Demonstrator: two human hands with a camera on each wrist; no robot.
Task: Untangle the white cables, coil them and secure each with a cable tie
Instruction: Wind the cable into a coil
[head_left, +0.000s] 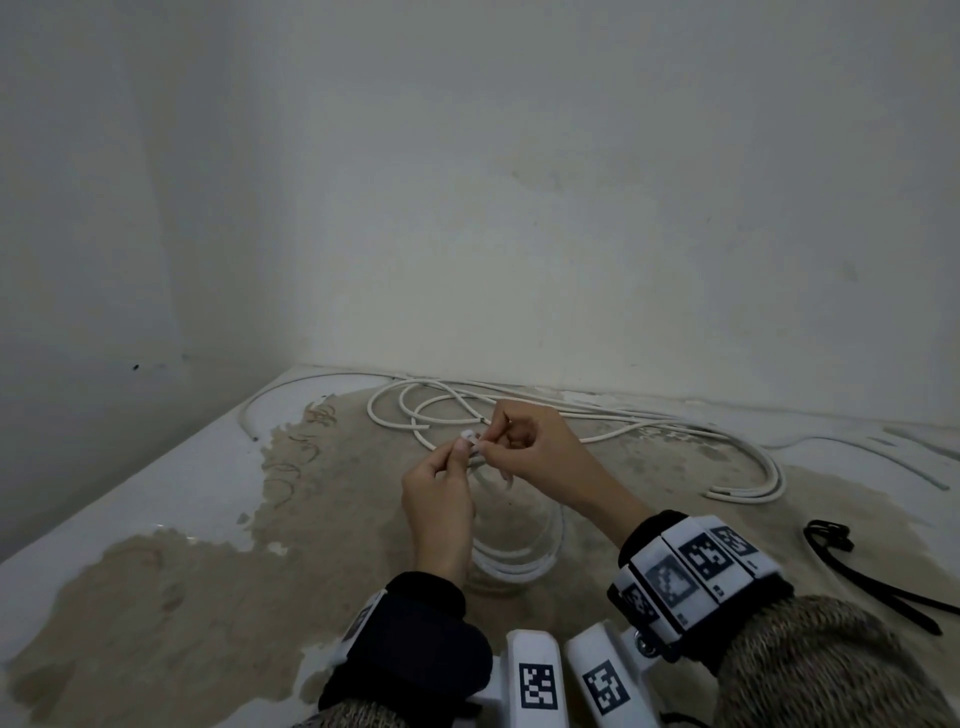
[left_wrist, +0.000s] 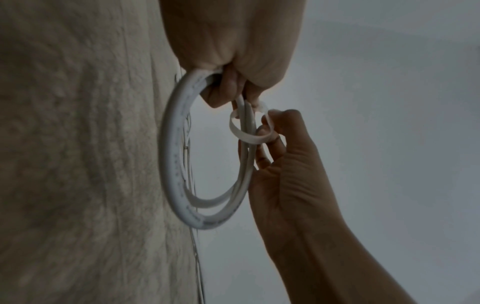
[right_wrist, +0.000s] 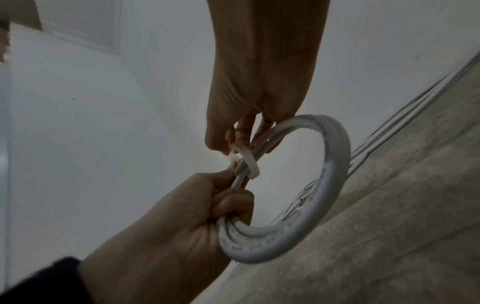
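Observation:
A small coil of white cable (head_left: 519, 564) hangs over the table below both hands. My left hand (head_left: 461, 451) grips the coil's top strands, with its fingers (right_wrist: 231, 197) curled round them. A white cable tie (left_wrist: 249, 138) loops loosely around the coil's strands. My right hand (head_left: 487, 442) pinches the tie near its head. The left wrist view has the coil (left_wrist: 176, 160) under my left hand (left_wrist: 233, 96), with my right hand (left_wrist: 270, 125) holding the tie's loop. From the right wrist, the tie (right_wrist: 249, 160) sits between my right hand (right_wrist: 233, 144) and the coil (right_wrist: 335, 185).
Loose white cables (head_left: 597, 415) lie tangled along the back of the worn table (head_left: 156, 597), with ends at the right (head_left: 748, 493). Black cable ties (head_left: 852, 561) lie at the right. Walls close the back and left; the table's left edge runs diagonally.

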